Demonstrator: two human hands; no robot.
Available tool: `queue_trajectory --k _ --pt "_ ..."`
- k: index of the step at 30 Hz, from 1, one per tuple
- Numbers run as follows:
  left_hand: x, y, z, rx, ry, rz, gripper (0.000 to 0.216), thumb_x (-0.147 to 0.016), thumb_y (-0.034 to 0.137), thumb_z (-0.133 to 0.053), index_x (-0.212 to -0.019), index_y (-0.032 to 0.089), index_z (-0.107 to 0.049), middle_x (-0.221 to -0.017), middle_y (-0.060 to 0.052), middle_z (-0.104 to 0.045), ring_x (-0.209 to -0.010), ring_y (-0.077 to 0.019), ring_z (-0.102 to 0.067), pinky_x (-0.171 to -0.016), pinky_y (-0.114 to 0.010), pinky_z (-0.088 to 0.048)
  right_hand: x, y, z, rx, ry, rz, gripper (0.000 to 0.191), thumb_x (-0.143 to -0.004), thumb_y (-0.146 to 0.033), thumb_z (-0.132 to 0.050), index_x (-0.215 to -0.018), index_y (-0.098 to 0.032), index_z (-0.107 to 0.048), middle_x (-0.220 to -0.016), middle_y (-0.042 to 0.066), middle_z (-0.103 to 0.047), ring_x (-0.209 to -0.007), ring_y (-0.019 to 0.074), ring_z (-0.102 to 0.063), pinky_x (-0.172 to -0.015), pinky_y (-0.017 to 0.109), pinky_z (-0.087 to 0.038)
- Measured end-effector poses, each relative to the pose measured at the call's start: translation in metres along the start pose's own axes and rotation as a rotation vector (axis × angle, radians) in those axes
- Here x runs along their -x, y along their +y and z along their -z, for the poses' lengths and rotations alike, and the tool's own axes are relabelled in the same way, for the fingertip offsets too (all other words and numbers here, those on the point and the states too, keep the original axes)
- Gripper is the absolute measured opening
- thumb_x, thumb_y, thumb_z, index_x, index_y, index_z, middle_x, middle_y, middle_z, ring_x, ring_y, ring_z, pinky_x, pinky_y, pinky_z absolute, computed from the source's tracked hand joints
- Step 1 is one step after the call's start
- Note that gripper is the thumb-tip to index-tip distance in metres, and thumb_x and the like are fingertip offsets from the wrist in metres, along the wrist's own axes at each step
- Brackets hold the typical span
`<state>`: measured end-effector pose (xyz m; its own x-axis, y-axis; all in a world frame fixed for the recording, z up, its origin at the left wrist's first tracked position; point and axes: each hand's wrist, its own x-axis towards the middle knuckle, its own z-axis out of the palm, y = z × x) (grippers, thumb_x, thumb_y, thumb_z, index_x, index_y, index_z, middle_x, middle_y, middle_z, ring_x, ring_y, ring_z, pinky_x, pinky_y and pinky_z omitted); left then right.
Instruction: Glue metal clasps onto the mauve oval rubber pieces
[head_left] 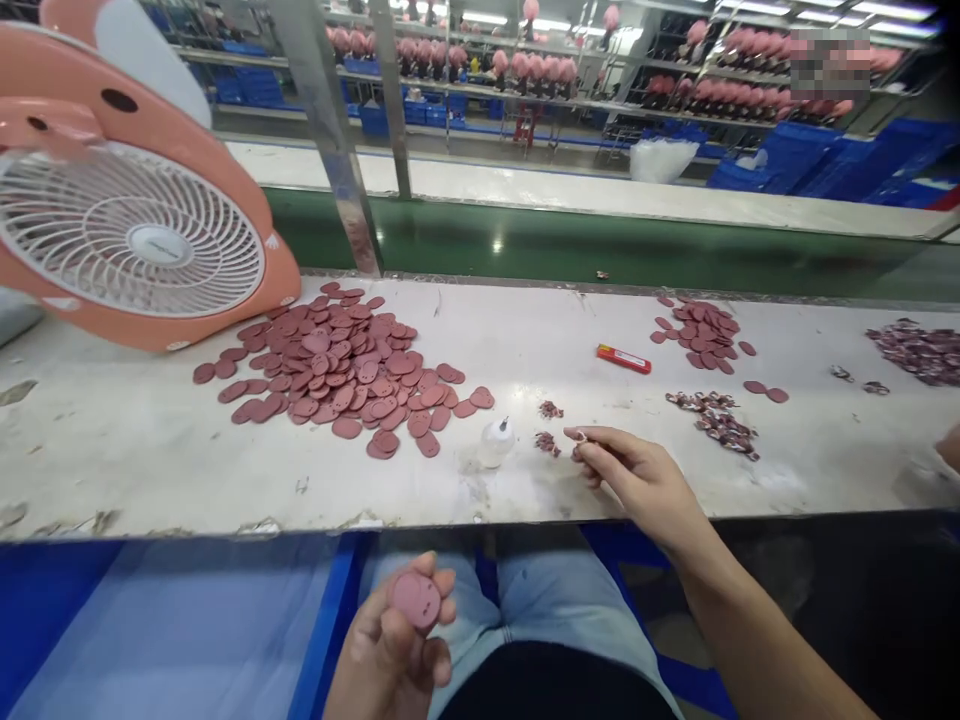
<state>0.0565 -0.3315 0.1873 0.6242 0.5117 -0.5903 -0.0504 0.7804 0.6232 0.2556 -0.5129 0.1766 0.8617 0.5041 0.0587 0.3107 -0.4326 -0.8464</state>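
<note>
My left hand (394, 640) is low over my lap, fingers closed round a dusty-pink oval disc (415, 598) held flat toward me. My right hand (637, 478) reaches onto the white worktable (135, 450), thumb and fingers pinched on a small dark piece (579, 437) beside two little clumps of such pieces (548, 425). A small white squeeze bottle (496, 443) stands just left of that hand. A big heap of the pink discs (345, 370) lies further left on the table.
A pink and white fan (131, 220) leans at the far left. A red lighter-like stick (623, 359), a smaller disc pile (703, 330) and heaps of small dark parts (716, 415) lie to the right. A green conveyor belt (600, 250) runs behind.
</note>
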Motion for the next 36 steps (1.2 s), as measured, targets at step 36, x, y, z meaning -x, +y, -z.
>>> queue_trajectory --k 36 --pt "0.012 0.000 0.015 0.030 -0.327 0.214 0.036 -0.068 0.048 -0.086 -0.073 0.014 -0.077 -0.064 0.000 -0.065 -0.056 -0.0073 -0.064 -0.048 -0.013 -0.053 0.030 -0.102 -0.043 -0.089 -0.563 0.465 0.020 -0.095 -0.013 -0.064 -0.108 -0.027 -0.068 -0.091 -0.006 -0.073 -0.082 0.0060 -0.067 -0.076 0.015 -0.051"
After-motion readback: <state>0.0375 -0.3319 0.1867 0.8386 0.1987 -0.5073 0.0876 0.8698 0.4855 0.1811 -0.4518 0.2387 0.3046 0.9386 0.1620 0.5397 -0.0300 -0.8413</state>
